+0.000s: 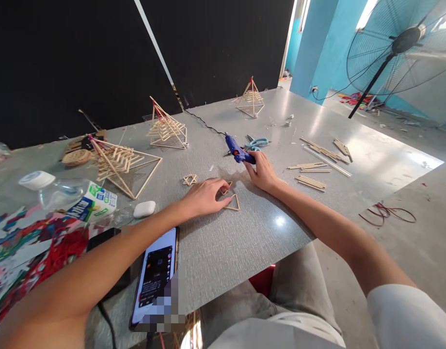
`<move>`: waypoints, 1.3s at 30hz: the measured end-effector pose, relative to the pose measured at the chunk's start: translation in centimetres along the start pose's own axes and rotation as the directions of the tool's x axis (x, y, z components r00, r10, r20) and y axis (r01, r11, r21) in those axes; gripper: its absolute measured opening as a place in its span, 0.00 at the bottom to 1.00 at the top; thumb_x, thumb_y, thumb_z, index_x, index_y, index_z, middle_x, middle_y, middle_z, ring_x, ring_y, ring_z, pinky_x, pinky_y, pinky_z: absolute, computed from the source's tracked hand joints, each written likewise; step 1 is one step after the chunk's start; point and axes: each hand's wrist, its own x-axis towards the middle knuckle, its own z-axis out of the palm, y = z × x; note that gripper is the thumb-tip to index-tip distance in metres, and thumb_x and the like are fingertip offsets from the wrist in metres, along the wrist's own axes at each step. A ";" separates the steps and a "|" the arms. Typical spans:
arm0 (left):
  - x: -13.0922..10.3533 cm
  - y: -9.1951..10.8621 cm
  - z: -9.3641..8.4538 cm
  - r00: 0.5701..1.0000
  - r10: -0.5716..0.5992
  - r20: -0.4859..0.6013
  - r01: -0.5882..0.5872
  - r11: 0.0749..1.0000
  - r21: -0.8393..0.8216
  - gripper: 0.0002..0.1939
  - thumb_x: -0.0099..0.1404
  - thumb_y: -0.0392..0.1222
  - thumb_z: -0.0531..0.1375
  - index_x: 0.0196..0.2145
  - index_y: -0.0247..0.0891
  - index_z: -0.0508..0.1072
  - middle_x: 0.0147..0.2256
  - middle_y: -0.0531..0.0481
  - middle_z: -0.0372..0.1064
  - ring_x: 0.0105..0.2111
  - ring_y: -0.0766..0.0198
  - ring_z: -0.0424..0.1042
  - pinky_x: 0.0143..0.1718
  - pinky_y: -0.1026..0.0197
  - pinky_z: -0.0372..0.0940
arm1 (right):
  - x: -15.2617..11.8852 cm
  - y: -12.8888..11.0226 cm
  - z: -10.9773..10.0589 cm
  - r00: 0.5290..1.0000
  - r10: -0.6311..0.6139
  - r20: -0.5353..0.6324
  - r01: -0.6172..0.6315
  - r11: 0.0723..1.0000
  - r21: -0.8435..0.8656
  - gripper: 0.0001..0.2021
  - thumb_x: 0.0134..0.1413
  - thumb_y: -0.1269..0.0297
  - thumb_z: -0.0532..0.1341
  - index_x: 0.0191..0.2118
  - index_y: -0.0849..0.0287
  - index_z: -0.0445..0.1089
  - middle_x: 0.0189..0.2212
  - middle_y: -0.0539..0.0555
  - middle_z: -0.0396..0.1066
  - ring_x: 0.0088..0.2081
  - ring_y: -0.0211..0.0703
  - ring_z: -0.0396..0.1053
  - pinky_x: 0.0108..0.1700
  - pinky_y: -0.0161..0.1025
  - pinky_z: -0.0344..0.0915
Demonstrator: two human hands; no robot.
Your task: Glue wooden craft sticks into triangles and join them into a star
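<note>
The glue gun [238, 148] is gripped by its handle in the right hand [261, 170], at about 1 o'clock from the left hand [210, 195]. A couple of stick triangles [238, 202] are partly covered by the left hand, at its 3 o'clock; thumb and index are kept close, but whether anything's actually pinched can't be told. A little star [189, 180] is parked at that hand's 10. Scissors [260, 142] are seen at the right hand's 12, loose sticks [310, 183] at its 3.
</note>
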 end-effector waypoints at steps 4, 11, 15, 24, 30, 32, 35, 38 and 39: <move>-0.2 0.9 -0.3 0.997 -0.065 0.047 0.062 0.996 0.063 0.12 0.69 0.37 0.65 0.50 0.41 0.77 0.46 0.47 0.81 0.45 0.50 0.81 0.44 0.52 0.67 | 0.0 -0.1 0.0 1.000 -0.008 0.018 0.008 1.000 -0.001 0.18 0.77 0.52 0.55 0.61 0.57 0.70 0.57 0.69 0.78 0.57 0.64 0.73 0.63 0.61 0.70; -0.2 1.1 -0.6 0.987 -0.141 0.081 0.127 0.979 0.161 0.19 0.70 0.38 0.65 0.57 0.40 0.74 0.46 0.47 0.83 0.46 0.45 0.83 0.43 0.50 0.66 | 0.0 -0.1 -0.1 0.999 -0.017 0.037 0.017 1.000 -0.007 0.19 0.78 0.52 0.55 0.62 0.56 0.70 0.57 0.69 0.78 0.57 0.64 0.73 0.63 0.62 0.70; -0.3 1.1 -0.6 0.989 -0.131 0.073 0.115 0.974 0.195 0.19 0.72 0.38 0.63 0.59 0.39 0.73 0.45 0.45 0.83 0.46 0.44 0.83 0.42 0.50 0.65 | 0.0 -0.1 -0.1 0.999 -0.023 0.047 0.023 1.000 -0.006 0.19 0.78 0.51 0.55 0.62 0.56 0.70 0.57 0.68 0.78 0.58 0.64 0.73 0.63 0.61 0.70; -0.3 1.0 -0.3 0.993 -0.111 0.041 0.101 0.976 0.191 0.18 0.72 0.38 0.62 0.58 0.38 0.73 0.43 0.47 0.81 0.44 0.47 0.82 0.40 0.50 0.63 | 0.0 -0.2 -0.1 0.998 -0.027 0.049 0.028 1.000 -0.008 0.18 0.78 0.53 0.55 0.62 0.56 0.69 0.57 0.69 0.78 0.57 0.63 0.73 0.62 0.61 0.70; -0.3 1.3 -0.5 0.995 -0.084 -0.058 0.089 0.990 0.106 0.13 0.71 0.38 0.63 0.52 0.40 0.77 0.45 0.48 0.81 0.44 0.51 0.81 0.42 0.52 0.65 | -0.1 -0.1 -0.1 0.998 -0.030 0.048 0.031 0.999 -0.011 0.18 0.78 0.53 0.55 0.61 0.57 0.69 0.56 0.69 0.78 0.57 0.64 0.73 0.62 0.61 0.70; -0.3 1.4 -0.6 0.992 -0.079 -0.095 0.087 0.993 0.085 0.11 0.72 0.38 0.64 0.51 0.40 0.78 0.44 0.48 0.81 0.42 0.53 0.80 0.41 0.53 0.65 | 0.0 0.0 -0.1 0.998 -0.030 0.050 0.030 0.999 -0.013 0.18 0.78 0.52 0.55 0.61 0.55 0.70 0.56 0.68 0.78 0.57 0.63 0.73 0.62 0.61 0.70; -0.4 1.4 -0.5 0.986 -0.067 -0.153 0.078 0.995 0.068 0.10 0.73 0.39 0.65 0.51 0.41 0.78 0.42 0.49 0.80 0.41 0.54 0.80 0.42 0.54 0.66 | 0.0 0.0 -0.1 0.998 -0.034 0.053 0.035 0.999 -0.012 0.18 0.78 0.52 0.55 0.62 0.55 0.70 0.56 0.68 0.78 0.57 0.63 0.73 0.62 0.61 0.70; -0.4 1.1 -0.3 0.978 -0.018 -0.208 0.030 0.998 0.055 0.12 0.72 0.36 0.66 0.53 0.40 0.78 0.42 0.49 0.79 0.43 0.54 0.79 0.46 0.54 0.68 | 0.0 0.1 0.0 0.998 -0.040 0.056 0.041 0.999 -0.012 0.18 0.78 0.52 0.55 0.62 0.56 0.69 0.56 0.68 0.78 0.57 0.63 0.73 0.62 0.61 0.70; -0.4 1.1 -0.3 0.977 0.002 -0.215 0.010 0.998 0.054 0.14 0.72 0.35 0.66 0.54 0.40 0.78 0.43 0.49 0.79 0.43 0.54 0.79 0.47 0.54 0.69 | 0.0 0.1 0.0 0.998 -0.042 0.055 0.043 0.999 -0.013 0.19 0.78 0.52 0.55 0.62 0.57 0.69 0.56 0.69 0.78 0.57 0.63 0.73 0.62 0.61 0.70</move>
